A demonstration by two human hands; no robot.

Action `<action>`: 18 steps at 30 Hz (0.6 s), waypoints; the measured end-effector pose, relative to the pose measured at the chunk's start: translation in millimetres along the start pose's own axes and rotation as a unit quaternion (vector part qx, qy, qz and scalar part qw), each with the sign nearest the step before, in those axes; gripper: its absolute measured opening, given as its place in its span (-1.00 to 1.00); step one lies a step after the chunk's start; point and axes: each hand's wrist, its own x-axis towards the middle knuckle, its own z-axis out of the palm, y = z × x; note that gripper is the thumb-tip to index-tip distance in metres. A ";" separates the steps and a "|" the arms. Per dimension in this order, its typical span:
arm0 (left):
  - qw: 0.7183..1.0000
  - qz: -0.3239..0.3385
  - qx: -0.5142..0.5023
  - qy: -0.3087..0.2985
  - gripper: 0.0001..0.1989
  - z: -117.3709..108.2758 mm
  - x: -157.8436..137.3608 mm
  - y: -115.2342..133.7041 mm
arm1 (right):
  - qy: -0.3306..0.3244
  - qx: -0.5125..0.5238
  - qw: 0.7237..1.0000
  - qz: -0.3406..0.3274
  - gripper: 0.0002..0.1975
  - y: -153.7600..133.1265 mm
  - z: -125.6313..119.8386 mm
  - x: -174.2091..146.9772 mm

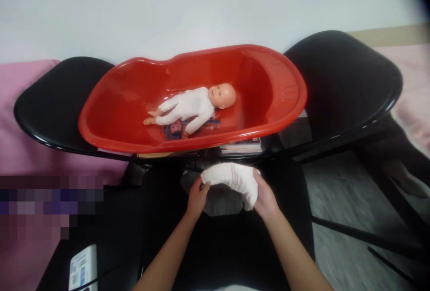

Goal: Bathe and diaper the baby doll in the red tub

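Fingers [204, 186] of the left hand [195, 199] are curled shut around one end of a white cloth [233, 180]. Fingers of the right hand [265, 199] are closed on the other end of the same cloth, with the thumb on top. Both hands hold the cloth up just in front of the red tub [268, 125], below its near rim. The cloth is folded and bends down over the right hand. Inside the red tub lies a doll [191, 105] in white clothes. It is on its back, with its bare head toward the right end of the tub and its feet toward the left end. Under the doll, on the floor of the tub, there is a flat picture book [178, 128]. The red tub sits across two black chairs: one black chair [50, 107] is under its left end and another black chair [346, 80] is under its right end. Some stacked books [242, 147] peek out from under the tub's near rim, right above the cloth. Pink fabric [20, 147] lies left of the tub, past the chair. A white wall [201, 9] stands behind the tub.
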 end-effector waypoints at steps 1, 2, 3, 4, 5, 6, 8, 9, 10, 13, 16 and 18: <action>1.000 -0.007 -0.006 0.009 -0.73 -2.0 0.3 0.4 | 0.012 0.000 1.000 -0.008 -0.62 0.4 0.5 1.7; 1.000 -0.010 -0.004 0.017 -0.72 -3.5 0.1 0.5 | 0.021 -0.002 1.000 -0.018 -0.61 1.2 0.8 3.0; 1.000 -0.009 0.002 0.024 -0.71 -4.6 -0.3 0.4 | 0.026 -0.009 0.999 -0.029 -0.61 2.4 1.0 3.9; 0.999 -0.006 0.004 0.033 -0.70 -5.3 -0.9 0.2 | 0.028 -0.020 0.999 -0.038 -0.60 4.0 0.9 4.4; 0.999 -0.001 0.002 0.039 -0.70 -5.6 -1.7 0.0 | 0.026 -0.035 0.998 -0.045 -0.60 5.8 0.7 4.8; 0.999 0.005 -0.001 0.041 -0.70 -5.7 -2.5 0.0 | 0.022 -0.053 0.997 -0.048 -0.59 7.7 0.3 5.0; 0.999 0.016 -0.012 0.043 -0.70 -5.6 -3.9 -0.1 | 0.023 -0.096 0.994 -0.043 -0.59 11.5 -0.6 5.6; 0.999 0.022 -0.016 0.041 -0.71 -5.5 -4.2 -0.3 | 0.029 -0.118 0.992 -0.040 -0.59 13.2 -1.2 6.0; 0.999 0.027 -0.019 0.040 -0.71 -5.4 -4.3 -1.0 | 0.034 -0.141 0.989 -0.039 -0.60 14.8 -1.8 6.6; 0.998 0.033 -0.026 0.037 -0.72 -4.8 -2.3 -5.3 | 0.034 -0.200 0.978 -0.046 -0.62 19.5 -3.2 8.9; 0.998 0.019 -0.053 0.034 -0.73 -2.9 2.1 -10.5 | 0.013 -0.229 0.972 -0.055 -0.62 24.4 -3.7 11.7; 0.996 0.006 -0.085 0.025 -0.73 -1.2 4.8 -11.2 | 0.004 -0.237 0.970 -0.058 -0.61 27.3 -3.3 13.6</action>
